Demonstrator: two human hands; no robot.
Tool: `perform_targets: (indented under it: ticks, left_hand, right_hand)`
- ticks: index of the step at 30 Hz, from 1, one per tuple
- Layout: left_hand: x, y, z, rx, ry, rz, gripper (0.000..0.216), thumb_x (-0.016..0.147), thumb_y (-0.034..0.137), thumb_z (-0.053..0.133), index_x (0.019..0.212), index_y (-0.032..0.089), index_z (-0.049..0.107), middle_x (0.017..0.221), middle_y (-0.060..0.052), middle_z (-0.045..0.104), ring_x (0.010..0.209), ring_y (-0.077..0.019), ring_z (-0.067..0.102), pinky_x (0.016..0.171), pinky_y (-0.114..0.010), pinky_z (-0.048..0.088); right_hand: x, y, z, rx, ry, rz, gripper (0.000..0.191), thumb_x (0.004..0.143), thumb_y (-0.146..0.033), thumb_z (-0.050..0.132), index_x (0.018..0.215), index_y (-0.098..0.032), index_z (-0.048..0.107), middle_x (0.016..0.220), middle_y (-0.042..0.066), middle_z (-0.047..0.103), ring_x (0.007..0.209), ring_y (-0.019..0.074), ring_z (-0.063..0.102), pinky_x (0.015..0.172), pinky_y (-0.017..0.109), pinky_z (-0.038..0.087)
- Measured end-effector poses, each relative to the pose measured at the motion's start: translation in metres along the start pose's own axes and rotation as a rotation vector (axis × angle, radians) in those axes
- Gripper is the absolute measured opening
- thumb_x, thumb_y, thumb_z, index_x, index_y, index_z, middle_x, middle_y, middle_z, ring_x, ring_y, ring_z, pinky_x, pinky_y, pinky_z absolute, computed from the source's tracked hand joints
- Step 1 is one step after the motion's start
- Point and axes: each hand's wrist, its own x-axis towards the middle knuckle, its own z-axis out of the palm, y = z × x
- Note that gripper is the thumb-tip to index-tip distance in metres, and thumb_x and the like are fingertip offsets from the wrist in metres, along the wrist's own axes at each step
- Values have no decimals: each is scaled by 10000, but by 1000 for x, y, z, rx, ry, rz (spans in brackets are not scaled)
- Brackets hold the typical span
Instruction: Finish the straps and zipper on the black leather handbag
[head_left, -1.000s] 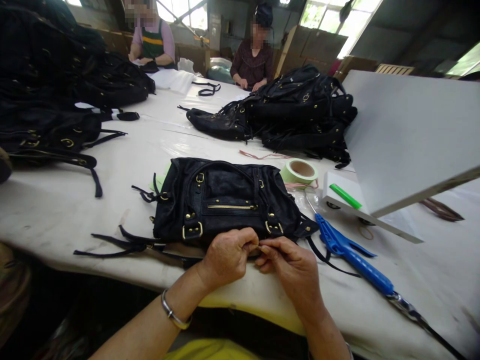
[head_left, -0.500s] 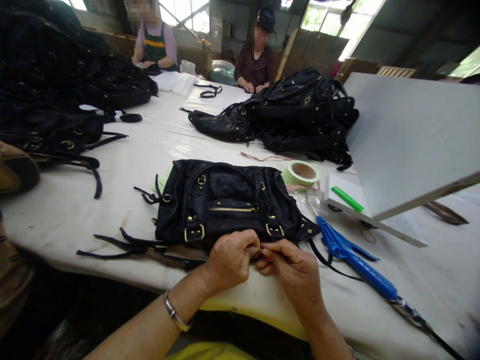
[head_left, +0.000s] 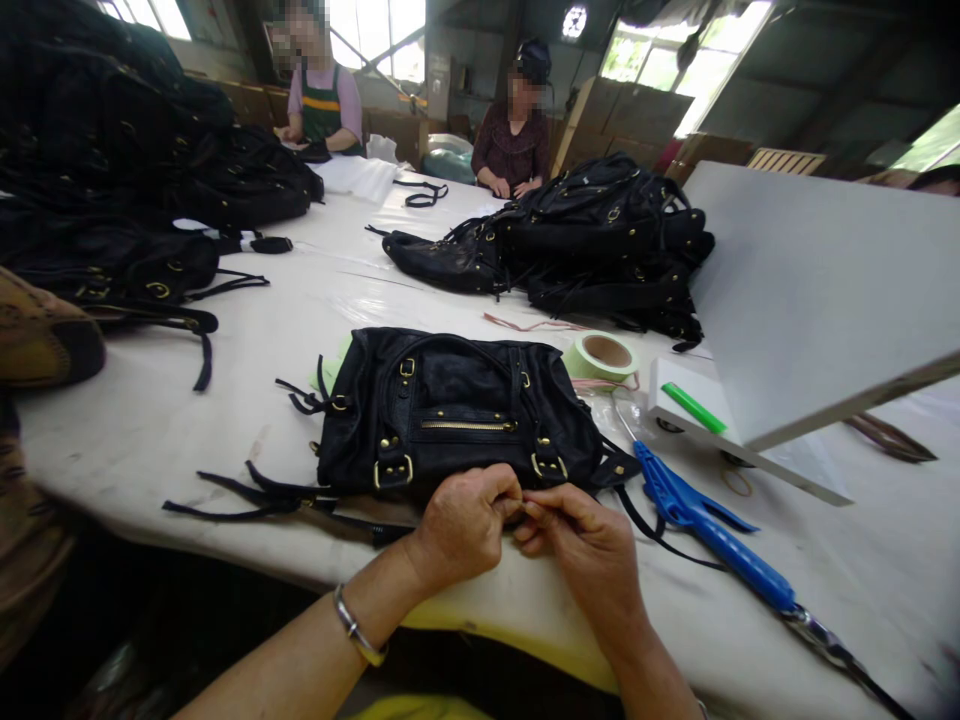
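Black leather makes up the handbag [head_left: 457,415] lying flat on the white bench [head_left: 150,430], close to its near edge, gold zip and buckles facing up. At the bag's near edge the two hands meet: the left hand [head_left: 465,520], a silver bangle [head_left: 358,632] on its wrist, is curled with thumb and fingers pinched shut on something small at the bag's lower rim, and the right hand [head_left: 589,550] pinches the same spot from the other side, fingertips touching the left's; what exactly they grip is too small to tell. Loose black straps [head_left: 255,492] trail from the bag's left end across the bench. Just right of the hands lies a blue-handled tool [head_left: 712,530], its tip pointing toward a roll of pale green tape [head_left: 602,355] beside the bag's far right corner. Near the tape, a green marker [head_left: 691,407] rests on a white board under a tilted grey panel [head_left: 817,290]. Farther back sit piles of black bags, one at centre [head_left: 600,250] and one at far left [head_left: 112,180]. At the bench's far end two people are seated, hands on the bench.
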Motion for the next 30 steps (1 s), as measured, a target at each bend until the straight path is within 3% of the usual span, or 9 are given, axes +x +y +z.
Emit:
perform_targets:
  ticks: [8, 13, 23, 26, 30]
  left_hand:
    - [1, 3, -2, -107, 18, -55, 105, 813, 102, 511, 760, 188, 540, 638, 50, 552, 607, -104, 494, 613, -224, 314]
    - [2, 5, -3, -126, 32, -71, 107, 826, 129, 523, 736, 185, 538, 644, 44, 557, 606, -103, 497, 602, -224, 311]
    - [0, 0, 5, -120, 59, -73, 93, 812, 130, 521, 757, 192, 562, 663, 30, 580, 651, -128, 541, 631, -243, 346]
    - [-5, 1, 9, -24, 131, 62, 121, 854, 149, 470, 834, 192, 580, 747, 0, 598, 736, -161, 563, 696, -277, 381]
    - [-21, 10, 0, 217, 236, 399, 301, 901, 80, 391, 1130, 159, 569, 1014, -77, 577, 874, -181, 544, 767, -290, 426]
  right_hand:
    - [1, -7, 0, -9, -26, -39, 165, 945, -305, 602, 978, -169, 689, 727, 37, 684, 558, 141, 659, 553, 187, 577]
    - [-2, -9, 4, -24, 16, -5, 177, 885, -349, 682, 915, -175, 680, 731, 42, 685, 598, 170, 672, 546, 194, 583]
    - [-4, -7, 5, -95, 46, 23, 275, 904, -446, 631, 838, -183, 678, 684, 34, 655, 562, 156, 634, 537, 192, 542]
    - [-4, -5, 4, -119, 56, -7, 279, 916, -452, 609, 855, -184, 657, 677, 28, 642, 557, 160, 626, 518, 200, 526]
    - [-4, -3, 3, -154, 42, -93, 254, 940, -419, 576, 862, -186, 642, 654, 14, 624, 537, 145, 606, 507, 195, 505]
